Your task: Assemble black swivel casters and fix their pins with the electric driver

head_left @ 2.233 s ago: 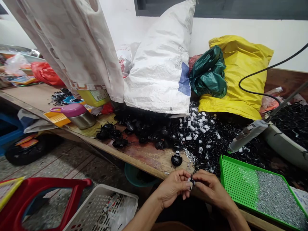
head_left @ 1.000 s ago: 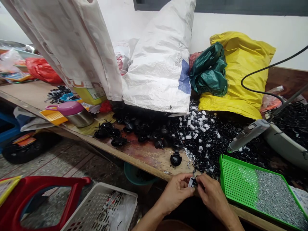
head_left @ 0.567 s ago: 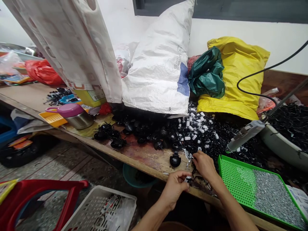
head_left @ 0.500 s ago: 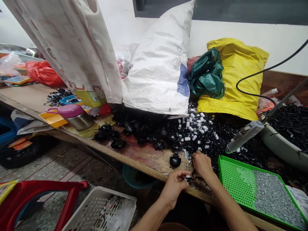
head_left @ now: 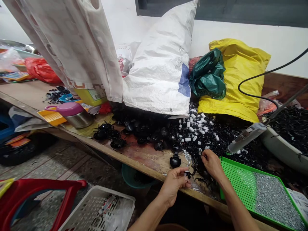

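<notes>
Near the table's front edge, my left hand (head_left: 176, 183) pinches a small black plastic part (head_left: 188, 175) between thumb and fingers. My right hand (head_left: 211, 163) is at the edge of a heap of small black parts (head_left: 216, 144), its fingers closed together; what they hold, if anything, is hidden. Just beyond my left hand lies a round black piece (head_left: 175, 161). Beside that piece is a little bunch of thin silvery pins (head_left: 186, 156). White rectangular pieces (head_left: 192, 123) are scattered over the black heap.
A green perforated tray (head_left: 237, 183) with many tiny metal bits sits at the right. An electric screwdriver-like grey tool (head_left: 247, 138) leans above it. Behind stand a white sack (head_left: 158, 64) and a yellow bag (head_left: 243, 77). A white basket (head_left: 96, 205) is below the table.
My right hand has shifted right and slightly away from my left hand, to the black heap. My left hand stays in nearly the same place, with a black part now showing in its fingers.
</notes>
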Available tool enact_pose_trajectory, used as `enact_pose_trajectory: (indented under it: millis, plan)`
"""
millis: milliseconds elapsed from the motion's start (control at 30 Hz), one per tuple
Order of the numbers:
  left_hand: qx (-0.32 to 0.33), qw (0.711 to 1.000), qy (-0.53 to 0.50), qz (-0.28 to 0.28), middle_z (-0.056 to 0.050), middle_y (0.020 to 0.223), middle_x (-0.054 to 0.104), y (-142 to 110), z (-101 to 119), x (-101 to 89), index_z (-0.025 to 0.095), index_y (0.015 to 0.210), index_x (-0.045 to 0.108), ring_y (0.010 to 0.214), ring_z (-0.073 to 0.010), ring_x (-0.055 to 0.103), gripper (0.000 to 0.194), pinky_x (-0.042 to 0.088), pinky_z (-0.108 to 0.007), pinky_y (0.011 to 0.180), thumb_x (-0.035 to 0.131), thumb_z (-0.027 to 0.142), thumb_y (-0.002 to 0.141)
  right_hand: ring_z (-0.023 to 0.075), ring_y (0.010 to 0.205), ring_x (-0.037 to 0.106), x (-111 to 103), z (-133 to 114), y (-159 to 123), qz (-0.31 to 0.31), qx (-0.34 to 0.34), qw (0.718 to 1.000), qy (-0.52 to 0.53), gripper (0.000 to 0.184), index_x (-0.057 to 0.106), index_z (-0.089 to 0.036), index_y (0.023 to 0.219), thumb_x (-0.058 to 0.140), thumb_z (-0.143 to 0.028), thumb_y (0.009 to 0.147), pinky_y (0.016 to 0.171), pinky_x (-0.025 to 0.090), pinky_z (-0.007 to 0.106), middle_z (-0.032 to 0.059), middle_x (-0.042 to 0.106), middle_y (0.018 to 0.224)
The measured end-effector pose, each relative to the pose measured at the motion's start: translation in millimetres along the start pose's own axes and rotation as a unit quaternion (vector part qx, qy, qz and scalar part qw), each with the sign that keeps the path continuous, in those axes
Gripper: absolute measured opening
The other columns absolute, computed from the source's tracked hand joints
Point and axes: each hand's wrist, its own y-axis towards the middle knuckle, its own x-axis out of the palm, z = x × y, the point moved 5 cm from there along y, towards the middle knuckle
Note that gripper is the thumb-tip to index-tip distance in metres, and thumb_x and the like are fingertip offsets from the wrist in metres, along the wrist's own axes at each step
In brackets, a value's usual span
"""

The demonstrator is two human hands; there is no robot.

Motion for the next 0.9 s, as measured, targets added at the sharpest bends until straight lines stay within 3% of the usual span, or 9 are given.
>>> enact_pose_trajectory:
  millis: [133, 367, 567, 667, 900]
  plan:
    - [0.012, 1.000, -0.015, 0.008, 0.004, 0.067, 0.051, 2.1, -0.4, 0.4, 0.013, 0.088, 0.059, 0.054, -0.0116, 0.058, 0.034, 0.045, -0.027, 0.056, 0.066, 0.012, 0.054, 0.0109, 0.050, 0.045, -1.4, 8.9, -3.2, 0.006, 0.002, 0.997, 0.072, 0.017, 0.050, -0.019, 0.063, 0.040, -0.026, 0.075, 0.049, 0.032, 0.020, -0.0025, 0.050, 0.054]
    - [0.018, 1.000, -0.007, 0.012, 0.003, 0.065, 0.051, 6.0, -6.0, 1.8, 0.012, 0.085, 0.061, 0.052, -0.0102, 0.056, 0.030, 0.043, -0.025, 0.053, 0.064, 0.011, 0.055, 0.0104, 0.052, 0.047, 4.9, 12.4, -9.7, -0.007, -0.003, 0.991, 0.132, 0.018, 0.049, -0.018, 0.061, 0.041, -0.027, 0.073, 0.050, 0.035, 0.018, -0.0026, 0.052, 0.055]
    - [0.019, 0.999, -0.016, 0.028, 0.003, 0.066, 0.052, 3.6, -7.9, -1.3, 0.012, 0.083, 0.061, 0.051, -0.0096, 0.055, 0.029, 0.043, -0.025, 0.053, 0.064, 0.011, 0.055, 0.0112, 0.052, 0.047, 2.6, 11.4, -8.5, -0.022, -0.018, 0.994, 0.101, 0.016, 0.049, -0.019, 0.059, 0.042, -0.023, 0.073, 0.050, 0.033, 0.020, -0.0027, 0.049, 0.053]
    - [0.020, 0.999, -0.021, 0.031, 0.002, 0.066, 0.053, 2.2, -7.2, -3.1, 0.012, 0.084, 0.060, 0.052, -0.0102, 0.056, 0.030, 0.043, -0.024, 0.054, 0.064, 0.011, 0.055, 0.0130, 0.060, 0.050, -1.1, 7.8, -9.8, -0.023, -0.023, 0.997, 0.066, 0.015, 0.053, -0.018, 0.065, 0.041, -0.021, 0.074, 0.056, 0.035, 0.022, 0.0005, 0.054, 0.064]
    - [0.027, 0.999, -0.019, 0.041, 0.002, 0.064, 0.055, 1.4, -6.8, -3.3, 0.012, 0.085, 0.059, 0.054, -0.0110, 0.057, 0.028, 0.044, -0.024, 0.054, 0.063, 0.011, 0.057, 0.0136, 0.066, 0.054, -8.5, -20.1, -20.2, -0.080, -0.063, 0.994, -0.027, 0.020, 0.062, -0.021, 0.069, 0.043, -0.019, 0.077, 0.057, 0.032, 0.022, 0.0019, 0.058, 0.073]
